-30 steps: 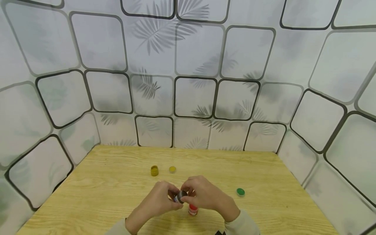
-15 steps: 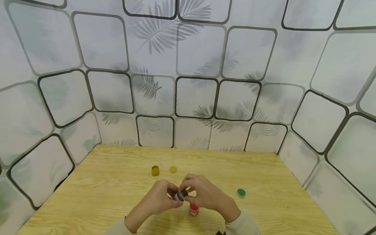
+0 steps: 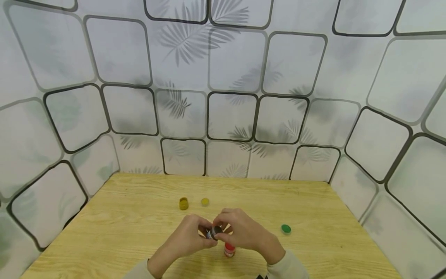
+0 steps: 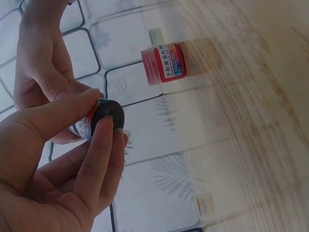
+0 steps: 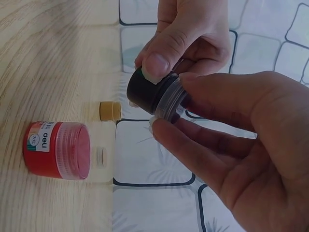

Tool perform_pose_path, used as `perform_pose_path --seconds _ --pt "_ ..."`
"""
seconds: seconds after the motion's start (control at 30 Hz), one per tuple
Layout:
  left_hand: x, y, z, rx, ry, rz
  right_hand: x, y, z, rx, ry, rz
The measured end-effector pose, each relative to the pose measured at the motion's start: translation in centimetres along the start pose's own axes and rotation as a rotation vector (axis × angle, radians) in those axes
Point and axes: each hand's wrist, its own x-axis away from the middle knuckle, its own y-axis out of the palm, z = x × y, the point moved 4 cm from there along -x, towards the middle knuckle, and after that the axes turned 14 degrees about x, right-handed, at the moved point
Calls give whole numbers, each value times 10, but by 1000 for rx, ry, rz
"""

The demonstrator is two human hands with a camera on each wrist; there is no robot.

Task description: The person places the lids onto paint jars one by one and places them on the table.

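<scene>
In the head view my left hand (image 3: 191, 234) holds a small jar of black paint (image 5: 143, 93) above the table, tilted toward the right. Thumb and fingers of my right hand (image 3: 240, 230) pinch the jar's clear ridged lid (image 5: 169, 100), which sits on its end in the right wrist view. The left wrist view shows the jar's dark base (image 4: 108, 113) and part of a printed label. Just beneath the hands a red paint jar (image 3: 229, 251) stands upright with its clear lid on, touched by neither hand.
Farther back on the wood-grain table (image 3: 139, 217) stands an uncovered yellow paint jar (image 3: 183, 204), with a yellow-stained lid (image 3: 204, 202) to its right. A green-stained lid (image 3: 286, 229) lies to the right of my hands. Patterned cloth walls (image 3: 230, 116) enclose the back and sides.
My right fingers have shifted round the lid of the black paint jar and come back, the jar tipping slightly. Both hands stay in the same place; the other items have not moved.
</scene>
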Motion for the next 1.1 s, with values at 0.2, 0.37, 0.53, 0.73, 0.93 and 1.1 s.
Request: perform_pose_path --seconds 0.2,0.37,0.53,0.73,0.93,1.1 --pt "-1 0 -2 -6 0 -1 -2 2 1 62 20 4" --pt "0 0 -2 5 -1 -7 0 -2 2 56 39 4" --pt "0 -1 -2 8 -5 0 2 -5 0 19 23 -14" --pt "0 -1 -2 9 0 1 1 -2 -1 -1 -5 -46" --pt "0 0 -2 1 -5 5 -1 0 2 25 13 -49" --pt "-1 0 -2 2 1 3 -2 0 2 25 30 -46"
